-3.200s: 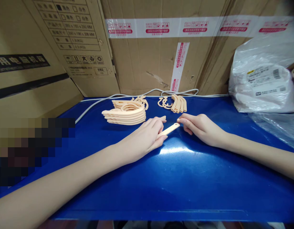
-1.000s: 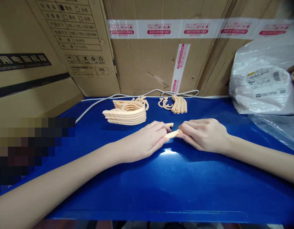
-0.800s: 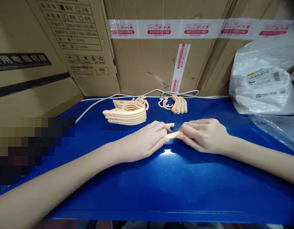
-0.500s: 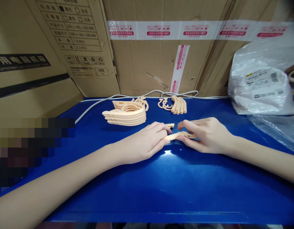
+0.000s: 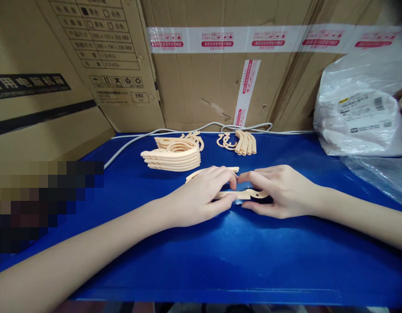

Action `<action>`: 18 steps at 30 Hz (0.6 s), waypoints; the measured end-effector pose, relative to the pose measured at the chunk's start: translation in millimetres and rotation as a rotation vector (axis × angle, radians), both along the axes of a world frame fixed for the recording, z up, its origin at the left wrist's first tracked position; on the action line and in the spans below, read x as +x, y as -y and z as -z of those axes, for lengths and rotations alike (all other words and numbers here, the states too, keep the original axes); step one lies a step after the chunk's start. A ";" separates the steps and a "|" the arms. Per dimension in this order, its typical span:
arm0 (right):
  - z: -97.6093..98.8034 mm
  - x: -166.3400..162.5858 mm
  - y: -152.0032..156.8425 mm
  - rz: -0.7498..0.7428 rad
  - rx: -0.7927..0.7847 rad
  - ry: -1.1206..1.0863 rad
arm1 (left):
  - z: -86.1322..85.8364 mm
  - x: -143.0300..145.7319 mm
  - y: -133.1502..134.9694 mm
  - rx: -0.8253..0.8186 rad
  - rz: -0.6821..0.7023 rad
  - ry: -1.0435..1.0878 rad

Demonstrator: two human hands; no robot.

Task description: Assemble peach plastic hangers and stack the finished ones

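Note:
On the blue tabletop between my hands lies a cream plastic hanger piece [image 5: 242, 195], wavy at its right end with a small dark hole. My left hand [image 5: 204, 195] is over its left end, thumb and bent fingers apart on either side of it. Around the wavy end, my right hand [image 5: 282, 191] has its thumb and index finger spread apart. Behind my left hand lies a second cream hanger arm [image 5: 194, 174], partly covered by that hand. Further back stand a stack of cream hanger arms [image 5: 171, 161] and a small group of short curved pieces [image 5: 246, 143] beside loose hooks [image 5: 225, 141].
Cardboard boxes [image 5: 201, 87] wall in the back and left of the blue table [image 5: 220, 261]. A white cable [image 5: 125, 141] runs along the rear edge. At the back right sits a clear plastic bag [image 5: 360, 117] with a white label.
The hanger piece has come down slightly toward me and now lies on the table. My fingers have loosened from it, and more of the second hanger arm shows behind my left hand.

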State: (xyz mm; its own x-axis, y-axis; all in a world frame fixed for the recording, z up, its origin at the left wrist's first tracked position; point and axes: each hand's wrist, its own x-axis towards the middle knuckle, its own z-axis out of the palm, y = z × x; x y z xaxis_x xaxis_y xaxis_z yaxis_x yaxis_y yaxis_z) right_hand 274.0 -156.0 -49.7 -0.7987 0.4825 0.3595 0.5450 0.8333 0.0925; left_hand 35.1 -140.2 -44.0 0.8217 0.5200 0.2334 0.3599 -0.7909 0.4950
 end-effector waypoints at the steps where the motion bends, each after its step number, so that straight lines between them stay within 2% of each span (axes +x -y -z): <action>1: -0.1 -1.0 1.1 -0.005 -0.020 -0.002 | -0.1 2.1 1.6 -0.045 -0.019 0.030; 4: 0.1 -2.8 3.7 -0.016 -0.071 -0.015 | 0.8 6.5 3.7 -0.143 -0.050 0.080; 7: 0.3 -2.9 3.9 -0.024 -0.110 -0.043 | 2.0 7.2 2.4 -0.173 -0.053 0.088; 15: -2.0 -2.6 0.5 -0.029 -0.150 -0.138 | 1.1 2.5 -0.7 -0.114 0.002 0.040; 18: -3.8 0.6 -0.3 -0.072 -0.180 -0.188 | -0.2 0.2 -1.3 -0.087 0.025 0.033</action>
State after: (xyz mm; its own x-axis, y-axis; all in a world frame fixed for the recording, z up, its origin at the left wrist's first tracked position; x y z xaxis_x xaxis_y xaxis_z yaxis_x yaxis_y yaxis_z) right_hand 274.6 -155.7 -45.9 -0.7609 0.4962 0.4180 0.4769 0.8646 -0.1583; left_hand 35.2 -138.9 -43.8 0.8274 0.5187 0.2154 0.3229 -0.7532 0.5731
